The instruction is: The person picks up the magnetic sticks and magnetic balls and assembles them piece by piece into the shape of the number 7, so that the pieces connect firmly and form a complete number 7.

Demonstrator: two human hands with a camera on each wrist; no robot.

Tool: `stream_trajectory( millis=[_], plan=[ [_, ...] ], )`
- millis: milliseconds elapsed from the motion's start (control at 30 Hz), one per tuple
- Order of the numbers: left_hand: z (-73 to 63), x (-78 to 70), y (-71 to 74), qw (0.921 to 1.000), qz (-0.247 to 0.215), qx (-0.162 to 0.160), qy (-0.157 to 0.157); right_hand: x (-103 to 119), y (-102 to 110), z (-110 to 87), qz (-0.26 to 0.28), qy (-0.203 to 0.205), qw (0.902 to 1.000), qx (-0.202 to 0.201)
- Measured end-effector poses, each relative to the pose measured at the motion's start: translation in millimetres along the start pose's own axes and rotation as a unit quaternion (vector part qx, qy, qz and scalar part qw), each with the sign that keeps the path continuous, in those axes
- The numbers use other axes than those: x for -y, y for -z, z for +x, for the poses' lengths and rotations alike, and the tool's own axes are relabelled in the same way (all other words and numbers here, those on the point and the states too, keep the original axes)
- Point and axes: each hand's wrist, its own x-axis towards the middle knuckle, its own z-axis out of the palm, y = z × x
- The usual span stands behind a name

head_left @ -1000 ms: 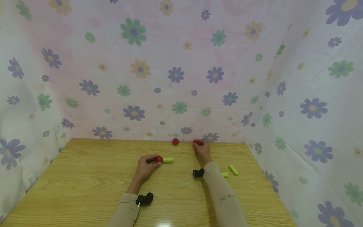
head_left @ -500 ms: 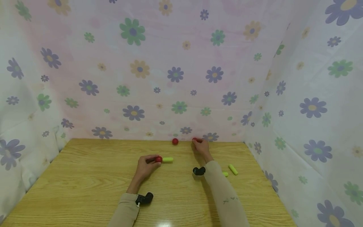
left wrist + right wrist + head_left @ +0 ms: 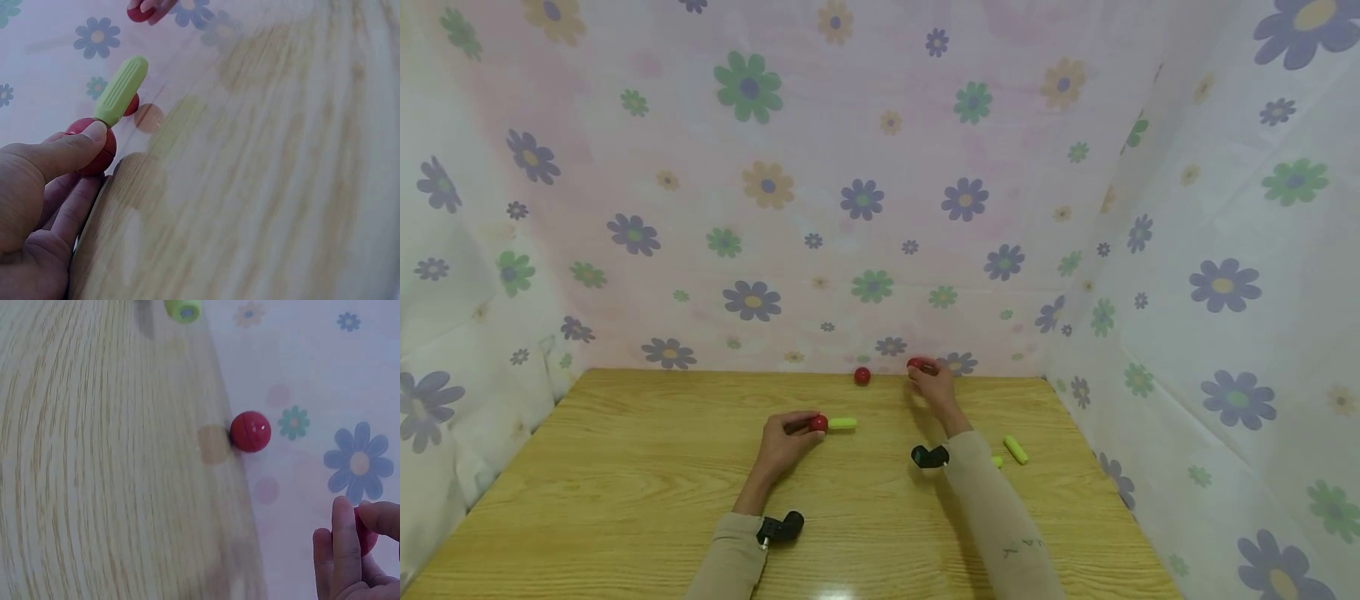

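My left hand (image 3: pixel 784 443) pinches a red ball (image 3: pixel 819 424) between thumb and fingers. From that ball a ribbed yellow-green rod (image 3: pixel 123 90) sticks out, its near end against the ball. Over the back edge of the table, my right hand (image 3: pixel 934 385) pinches a second red ball (image 3: pixel 913 364), partly covered by the fingers in the right wrist view. Between the two hands, a third red ball (image 3: pixel 250 432) rests at the back edge. In the right wrist view, the free end of the left hand's rod (image 3: pixel 183 309) shows a grey centre.
On the right side of the wooden table (image 3: pixel 647 475) lies a yellow-green rod (image 3: pixel 1016 450). Another rod (image 3: pixel 997 462) is mostly hidden behind the right sleeve. A flowered cloth (image 3: pixel 820 275) rises behind the table and along both sides.
My right hand has raised its red ball slightly from the table's back edge. The left hand keeps its ball and rod in about the same place.
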Motion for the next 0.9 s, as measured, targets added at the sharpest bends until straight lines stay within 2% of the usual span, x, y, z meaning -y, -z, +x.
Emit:
stream_trajectory(
  millis=[167,400,567,900],
  plan=[
    [-0.8,2.5,0.5,1.0000,-0.002,0.003,-0.008,8,-3,-9.0,0.032,0.005,0.9994,0.007],
    [-1.8,0.9,0.8,1.0000,0.000,0.001,-0.008,7,-7,-21.7,0.034,0.021,0.9990,0.022],
    [-1.7,-1.2,0.2,0.9999,-0.007,0.007,-0.011,-3,-8,-31.7,0.000,0.006,0.9994,0.035],
    [-0.8,0.8,1.3,0.9999,-0.014,0.005,-0.001,-18,-18,-61.7,-0.058,-0.019,0.9944,0.087]
  ],
)
